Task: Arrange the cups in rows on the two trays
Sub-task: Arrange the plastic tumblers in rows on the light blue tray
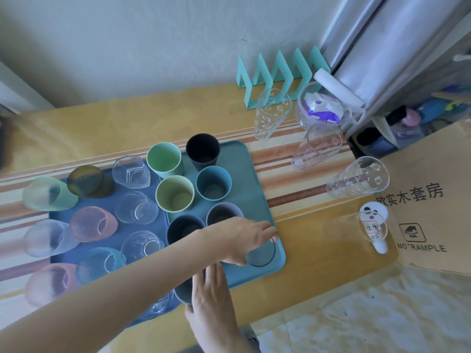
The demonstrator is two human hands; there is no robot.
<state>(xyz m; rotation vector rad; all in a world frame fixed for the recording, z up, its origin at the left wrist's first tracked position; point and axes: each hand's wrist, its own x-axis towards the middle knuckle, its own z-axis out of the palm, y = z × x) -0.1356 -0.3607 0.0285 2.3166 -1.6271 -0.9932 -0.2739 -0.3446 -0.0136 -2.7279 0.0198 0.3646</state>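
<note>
A teal tray (254, 194) on the right holds plastic cups in two rows: green (164, 160), black (202, 151), yellow-green (174, 193), blue (213, 183) and two dark ones behind my arm. My left hand (242, 238) reaches across and grips the rim of a smoky clear glass (262, 254) at this tray's near right corner. My right hand (211, 289) holds a dark grey cup (183, 289) at the tray's near edge. The blue tray (60, 212) on the left carries several clear and tinted glasses, such as a pink one (91, 225).
Three clear printed glasses (271, 113) (316, 146) (356, 178) stand on the striped table right of the trays, with another faint glass (356, 225) nearer. A glass bowl (318, 108), a teal rack (277, 75) and a cardboard box (433, 200) crowd the far right.
</note>
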